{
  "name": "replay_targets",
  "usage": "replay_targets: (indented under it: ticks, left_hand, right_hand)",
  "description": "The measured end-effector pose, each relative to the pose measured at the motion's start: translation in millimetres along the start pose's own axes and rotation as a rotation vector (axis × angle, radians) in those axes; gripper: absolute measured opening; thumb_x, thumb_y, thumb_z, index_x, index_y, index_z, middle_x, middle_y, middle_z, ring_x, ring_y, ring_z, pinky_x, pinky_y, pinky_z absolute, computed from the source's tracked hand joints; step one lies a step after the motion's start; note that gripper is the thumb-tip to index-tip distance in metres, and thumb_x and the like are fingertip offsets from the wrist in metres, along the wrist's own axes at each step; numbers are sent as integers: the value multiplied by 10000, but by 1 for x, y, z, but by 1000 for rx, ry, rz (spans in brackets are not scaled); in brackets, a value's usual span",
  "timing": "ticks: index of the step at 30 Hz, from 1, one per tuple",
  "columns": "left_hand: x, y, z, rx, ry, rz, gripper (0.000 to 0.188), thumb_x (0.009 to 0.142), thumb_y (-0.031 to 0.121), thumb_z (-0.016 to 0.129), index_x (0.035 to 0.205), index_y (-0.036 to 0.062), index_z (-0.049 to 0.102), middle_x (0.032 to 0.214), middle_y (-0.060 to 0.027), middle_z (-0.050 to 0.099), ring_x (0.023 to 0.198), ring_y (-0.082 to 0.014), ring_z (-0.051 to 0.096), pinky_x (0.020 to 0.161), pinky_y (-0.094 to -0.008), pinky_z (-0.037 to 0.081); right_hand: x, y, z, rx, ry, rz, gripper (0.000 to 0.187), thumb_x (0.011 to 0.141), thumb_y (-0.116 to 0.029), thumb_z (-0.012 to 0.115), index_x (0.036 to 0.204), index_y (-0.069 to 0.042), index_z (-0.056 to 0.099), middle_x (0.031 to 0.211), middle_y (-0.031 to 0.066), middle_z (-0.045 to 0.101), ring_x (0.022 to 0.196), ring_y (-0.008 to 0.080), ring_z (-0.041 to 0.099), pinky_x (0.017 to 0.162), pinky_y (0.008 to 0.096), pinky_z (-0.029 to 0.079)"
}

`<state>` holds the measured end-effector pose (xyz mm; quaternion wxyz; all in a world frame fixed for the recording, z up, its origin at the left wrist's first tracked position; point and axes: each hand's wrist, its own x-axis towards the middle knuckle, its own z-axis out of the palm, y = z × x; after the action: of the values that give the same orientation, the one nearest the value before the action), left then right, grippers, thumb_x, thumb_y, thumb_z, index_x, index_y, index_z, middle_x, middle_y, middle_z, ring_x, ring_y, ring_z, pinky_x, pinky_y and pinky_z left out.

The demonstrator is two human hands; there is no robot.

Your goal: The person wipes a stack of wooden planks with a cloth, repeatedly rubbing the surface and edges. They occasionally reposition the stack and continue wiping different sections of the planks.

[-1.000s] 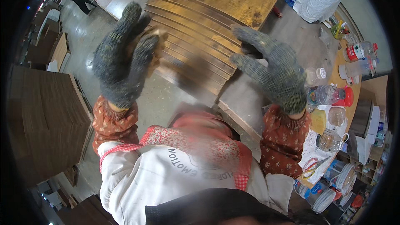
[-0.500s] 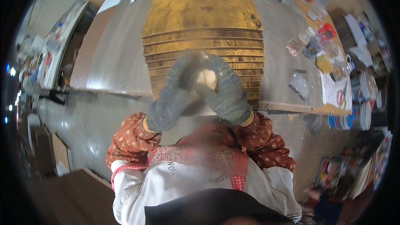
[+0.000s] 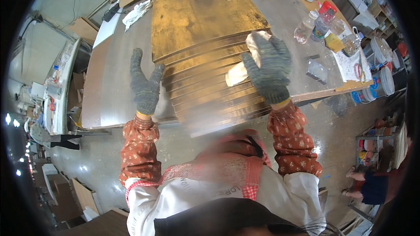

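Note:
In front of me lies a stack of stained yellow-brown wooden boards (image 3: 205,11), their near edges stepped like stairs. My left hand (image 3: 145,83), in a grey-blue knitted glove, is open at the stack's left side, thumb apart from the fingers and close to the board edges. A crumpled off-white cloth (image 3: 237,74) is under my right hand (image 3: 270,67), also gloved, at the right part of the stepped edges. The cloth sticks out on the palm side and above the fingertips. A pale haze blurs the nearest part of the stack.
The stack rests on a grey worktable (image 3: 118,78). To the right stand plastic bottles (image 3: 305,27), a yellow sponge (image 3: 334,43) and a clear block-like object (image 3: 316,71). A white rag (image 3: 137,14) lies at the far left. Buckets (image 3: 381,50) stand beyond the right edge; another person (image 3: 372,187) is at lower right.
My hands, earlier close together over the stack's near edges around a whitish item, are now apart. The left went to the stack's left side, the right to its right with the cloth. The view shifted.

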<state>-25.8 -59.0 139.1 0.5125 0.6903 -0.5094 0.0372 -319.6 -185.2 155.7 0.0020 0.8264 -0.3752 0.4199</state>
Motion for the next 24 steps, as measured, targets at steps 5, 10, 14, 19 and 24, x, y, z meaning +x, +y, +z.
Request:
replay_targets:
  ticks: [5, 10, 14, 19, 24]
  left_hand:
    - [15, -19, 1, -23, -134, 48, 584, 891, 140, 693, 1396, -22, 448, 1466, -191, 432, 1388, -293, 384, 1153, -373, 288]
    - [74, -43, -6, -178, -236, 49, 436, 907, 141, 679, 1300, -11, 565, 1349, -151, 564, 1298, -257, 491, 1102, -354, 365]
    - [139, -32, 15, -115, -359, 357, 429, 891, 228, 709, 1267, 47, 606, 1309, -128, 596, 1280, -276, 508, 1082, -376, 384]
    - [161, -5, 79, 109, -495, 707, 458, 929, 398, 613, 1244, 65, 616, 1344, -149, 568, 1299, -340, 477, 1114, -446, 332]
    - [157, -14, 108, 217, -654, 797, 496, 966, 443, 521, 1304, 83, 572, 1356, -157, 557, 1288, -346, 476, 1083, -473, 341]
  right_hand:
    - [-21, 3, 53, -186, 60, -33, 559, 850, -373, 663, 1302, -72, 535, 1354, 166, 470, 1294, 442, 378, 1089, 623, 284]
    - [-36, 9, 68, -38, 139, 90, 609, 862, -411, 646, 1324, -44, 498, 1344, 192, 483, 1256, 430, 441, 1087, 566, 331]
    - [-25, -8, 62, -172, 154, 101, 596, 850, -333, 671, 1315, 1, 505, 1330, 195, 512, 1251, 415, 461, 1089, 535, 341]
    - [-21, -78, 73, -299, -7, 186, 484, 911, -165, 560, 1365, -10, 495, 1416, 190, 479, 1359, 349, 415, 1156, 477, 302]
    - [-32, -146, 111, -281, 62, 121, 383, 818, -117, 582, 1199, -97, 607, 1288, 127, 545, 1261, 303, 462, 1024, 469, 430]
